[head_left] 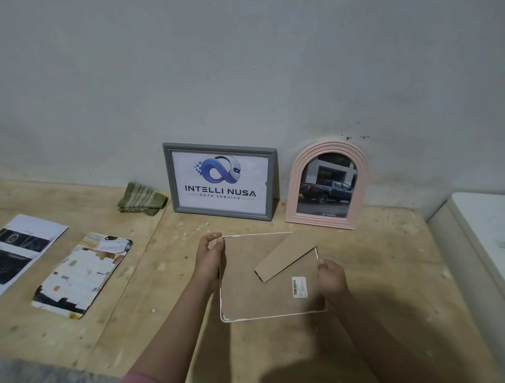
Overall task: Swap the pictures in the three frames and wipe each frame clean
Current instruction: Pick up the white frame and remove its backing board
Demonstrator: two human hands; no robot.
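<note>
I hold a white-edged picture frame (257,294) face down above the wooden table, its brown cardboard back and folded stand towards me. My left hand (209,258) grips its left edge and my right hand (331,277) grips its right edge. A grey rectangular frame (221,181) with a logo print leans on the wall behind. To its right stands a pink arched frame (327,186) showing a dark pickup truck. A folded green striped cloth (141,199) lies left of the grey frame. Two loose pictures lie at the left: a colourful print (82,274) and a black-and-white sheet (17,251).
The wooden table (164,323) has small crumbs and dents across it. A white block or mattress edge (487,240) runs along the right side. The grey wall rises directly behind the frames. A grey surface shows at the bottom left corner.
</note>
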